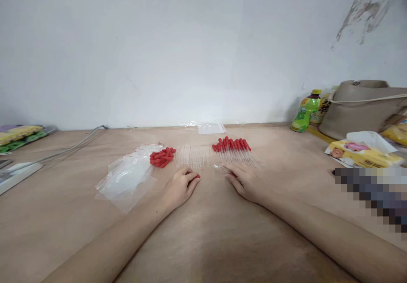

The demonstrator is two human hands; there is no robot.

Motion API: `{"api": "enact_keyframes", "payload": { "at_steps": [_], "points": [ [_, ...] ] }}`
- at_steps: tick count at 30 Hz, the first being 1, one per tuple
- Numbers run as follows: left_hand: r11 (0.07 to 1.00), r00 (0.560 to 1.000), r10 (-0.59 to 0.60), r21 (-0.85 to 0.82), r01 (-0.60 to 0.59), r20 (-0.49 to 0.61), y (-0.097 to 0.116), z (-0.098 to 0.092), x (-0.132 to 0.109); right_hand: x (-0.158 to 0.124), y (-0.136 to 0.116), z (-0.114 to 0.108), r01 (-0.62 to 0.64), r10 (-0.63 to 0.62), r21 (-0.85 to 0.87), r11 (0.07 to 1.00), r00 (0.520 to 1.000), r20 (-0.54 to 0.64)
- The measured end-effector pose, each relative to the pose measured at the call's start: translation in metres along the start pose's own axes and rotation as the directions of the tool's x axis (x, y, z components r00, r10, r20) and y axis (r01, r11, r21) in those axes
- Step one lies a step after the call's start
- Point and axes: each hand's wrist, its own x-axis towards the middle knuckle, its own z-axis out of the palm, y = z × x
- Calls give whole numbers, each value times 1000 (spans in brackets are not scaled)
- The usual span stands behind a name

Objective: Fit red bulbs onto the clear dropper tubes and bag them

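My left hand (183, 186) rests low over the table, thumb and fingers closed on a red rubber bulb (198, 176), of which only the tip shows. Close behind it lies a heap of loose red bulbs (162, 157). A row of thin clear dropper tubes (192, 156) is spread in the middle. My right hand (242, 181) has its fingertips on a clear tube (220, 168) that points away to the left; the fingers partly hide it. Beyond that hand lie several droppers with red bulbs (233, 145) on clear stems, side by side.
Clear plastic bags (127, 181) overlap on the left, and a white packet (211, 129) lies by the wall. At right stand a green bottle (305, 111), a tissue pack (362, 151) and a beige bag (356, 109). A grey cable (76, 145) crosses the far left.
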Motion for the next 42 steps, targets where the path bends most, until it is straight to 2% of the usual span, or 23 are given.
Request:
{"api": "enact_keyframes", "payload": {
  "at_steps": [3,6,11,21,27,32,39,42],
  "points": [
    [995,999,-24,-99,21,-36,-2,0,3,1,0,5,74,-73,-24,997,997,33],
    [976,997,-65,-212,53,-48,2,-1,4,3,-1,9,61,-60,-35,998,998,18],
    [942,994,-105,-320,99,-3,8,1,3,4,-9,8,17,-17,-17,1000,1000,1],
    [922,996,-94,-376,89,6,9,3,2,6,-16,10,18,-21,49,999,998,51],
    [902,996,-53,-425,79,73,12,0,-1,10,-16,4,8,-18,76,997,992,126],
    [916,989,-47,-390,99,140,13,-1,-4,12,-13,0,37,-42,30,999,984,176],
    [937,988,-66,-331,110,141,14,0,-1,8,-19,3,97,-75,-172,980,989,125],
    [944,990,-67,-313,103,124,13,1,0,8,-23,5,98,-75,-200,975,990,118]
  ]
}}
